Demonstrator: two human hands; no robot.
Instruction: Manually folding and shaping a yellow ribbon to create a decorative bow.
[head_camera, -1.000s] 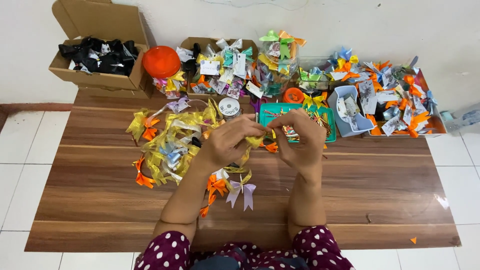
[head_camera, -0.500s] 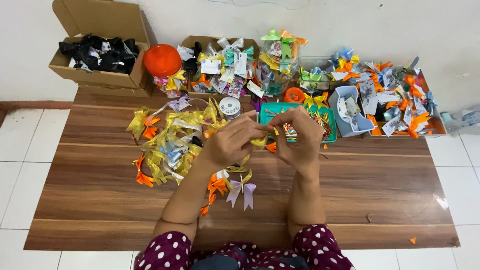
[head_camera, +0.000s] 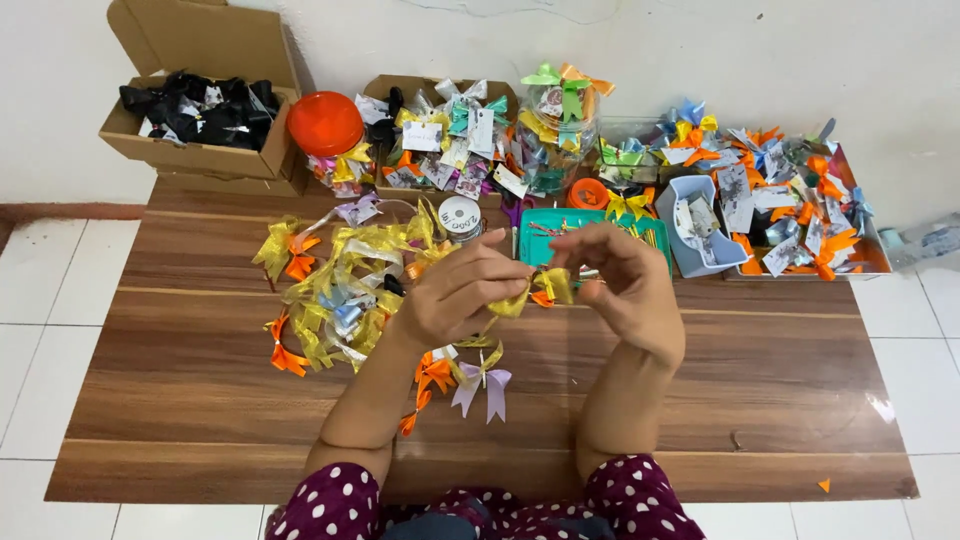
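Hands meet mid-surface (head_camera: 700, 400): left hand (head_camera: 462, 292) & right hand (head_camera: 622, 285) both pinch a yellow bow (head_camera: 535, 292) (held above the wood), w/ ribbon pile (head_camera: 345, 290) just left.

box (head_camera: 205, 150) rear-L on table (head_camera: 700, 400); tray (head_camera: 545, 225) behind hands | bow pile (head_camera: 350, 285) L of hands

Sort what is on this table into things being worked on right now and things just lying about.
In hand:
left hand and right hand, pinching a small yellow ribbon bow between them.

Lying about:
lilac ribbon bow;
pile of yellow and orange ribbon bows;
white tape roll;
teal plastic tray;
cardboard box of black bows;
orange round lid.
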